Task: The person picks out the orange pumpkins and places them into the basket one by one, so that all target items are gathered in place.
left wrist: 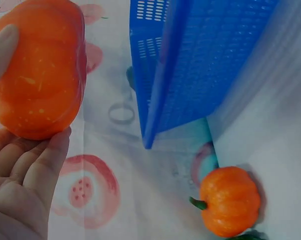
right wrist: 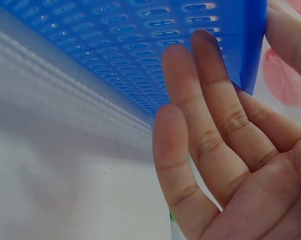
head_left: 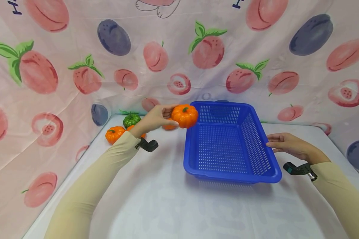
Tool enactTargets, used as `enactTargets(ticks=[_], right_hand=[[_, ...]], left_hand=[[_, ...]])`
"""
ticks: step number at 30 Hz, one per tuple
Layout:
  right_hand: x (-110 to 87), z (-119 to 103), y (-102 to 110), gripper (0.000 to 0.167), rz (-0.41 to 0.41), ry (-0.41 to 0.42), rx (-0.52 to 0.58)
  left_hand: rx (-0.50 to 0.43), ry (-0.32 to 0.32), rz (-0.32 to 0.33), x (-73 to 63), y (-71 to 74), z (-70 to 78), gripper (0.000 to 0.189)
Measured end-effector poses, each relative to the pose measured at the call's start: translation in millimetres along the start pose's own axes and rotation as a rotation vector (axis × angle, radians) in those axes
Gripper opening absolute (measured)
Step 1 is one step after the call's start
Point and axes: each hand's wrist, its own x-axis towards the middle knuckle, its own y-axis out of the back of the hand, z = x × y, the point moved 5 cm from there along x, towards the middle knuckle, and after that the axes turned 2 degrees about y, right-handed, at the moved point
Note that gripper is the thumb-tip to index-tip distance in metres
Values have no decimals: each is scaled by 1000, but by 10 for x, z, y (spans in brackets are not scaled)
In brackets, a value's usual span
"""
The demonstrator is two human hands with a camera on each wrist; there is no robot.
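My left hand (head_left: 154, 119) grips an orange toy pumpkin (head_left: 184, 117) with a green stem, raised at the left rim of a blue perforated plastic basket (head_left: 221, 175). In the left wrist view, the thumb lies on one side of the pumpkin (left wrist: 43, 75) and the fingers support the other. The basket's inside shows only its bare mesh floor. At the basket's right side, my right hand (head_left: 291, 146) pinches the rim. The right wrist view has its thumb on the rim and its other fingers (right wrist: 183, 75) along the outer wall (right wrist: 125, 30).
Behind my left forearm are an orange pumpkin (head_left: 115, 134), a green one (head_left: 131, 120) and another orange one, partly covered by the wrist. One more orange pumpkin (head_left: 169, 126) sits behind the left hand. A fruit-print cloth (head_left: 179, 39) hangs behind the white table (head_left: 155, 205).
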Motion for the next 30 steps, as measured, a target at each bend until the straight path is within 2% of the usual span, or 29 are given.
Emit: enactTargets(ticks=[5, 13, 18, 30], right_hand=[[-4, -1, 10, 67, 4, -6, 8], [3, -9, 6, 66, -15, 21, -1], [3, -22, 3, 64, -14, 7, 5], [4, -16, -9, 65, -3, 0, -3]], left_hand=[[-33, 10, -42, 78, -28, 66, 72], [-39, 31, -65, 183, -79, 122, 71], [-1, 20, -81, 267, -136, 152, 70], [44, -9, -176, 482, -349, 252, 67]])
